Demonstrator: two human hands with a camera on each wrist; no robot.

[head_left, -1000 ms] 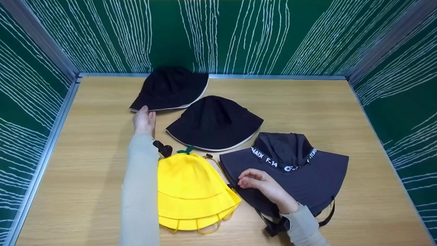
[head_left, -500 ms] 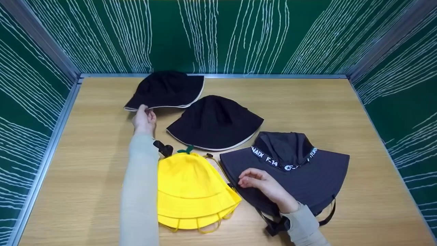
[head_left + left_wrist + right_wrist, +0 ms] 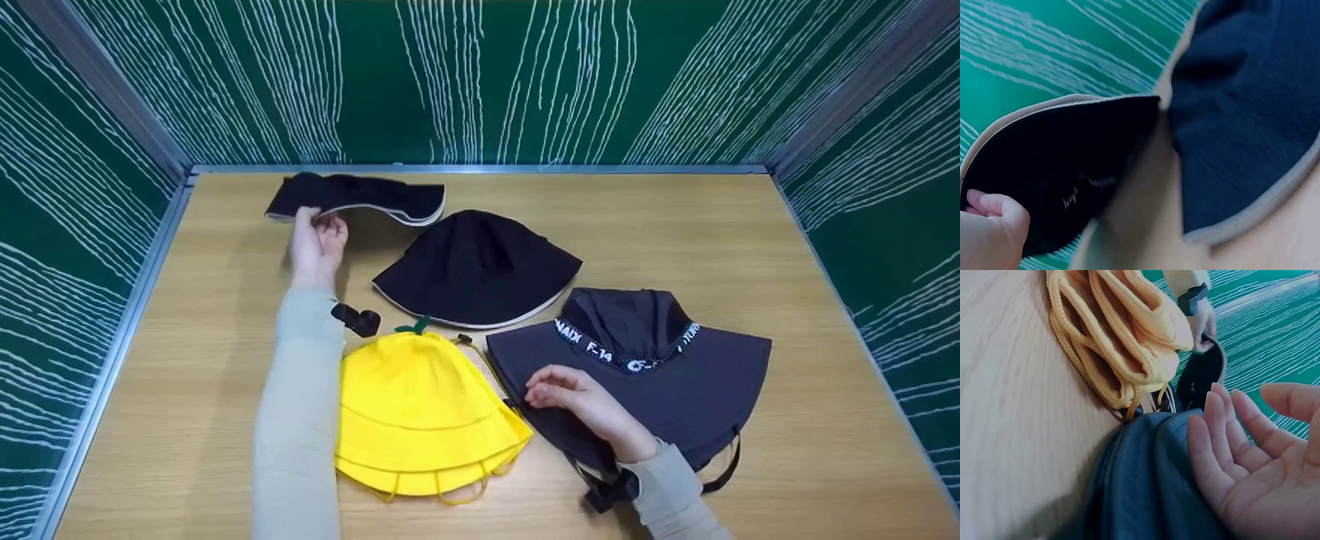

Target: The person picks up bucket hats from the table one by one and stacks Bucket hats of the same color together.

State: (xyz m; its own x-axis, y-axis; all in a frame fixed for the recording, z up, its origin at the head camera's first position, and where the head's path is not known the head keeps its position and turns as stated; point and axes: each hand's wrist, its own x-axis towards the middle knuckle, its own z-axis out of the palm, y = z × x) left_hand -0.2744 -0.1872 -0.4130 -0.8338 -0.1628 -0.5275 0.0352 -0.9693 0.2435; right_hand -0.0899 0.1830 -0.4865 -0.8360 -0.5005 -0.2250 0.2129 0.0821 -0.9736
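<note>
At the back left, my left hand [image 3: 319, 244] pinches the near brim of a black bucket hat [image 3: 352, 193] with pale edging. That hat is tilted up, so its dark underside faces the left wrist camera, where the hat's inside [image 3: 1067, 163] shows blurred pale lettering. A second black bucket hat [image 3: 480, 270] lies flat beside it to the right. My right hand [image 3: 589, 405] hovers or rests over the wide brim of a dark grey sun hat [image 3: 675, 390]; contact cannot be told. In the right wrist view the right hand's fingers [image 3: 1241, 433] are loosely bent and hold nothing.
Yellow hats [image 3: 420, 405], stacked, with a green leaf on top and yellow cords, lie between my arms. A lettered band circles the grey hat's crown, and a black strap [image 3: 724, 469] hangs from its brim. Green walls [image 3: 495, 82] with white streaks enclose the wooden table [image 3: 750, 247].
My left hand has raised the near brim of the back black hat and tipped it away, so its crown has sunk from view. The right hand stays in place.
</note>
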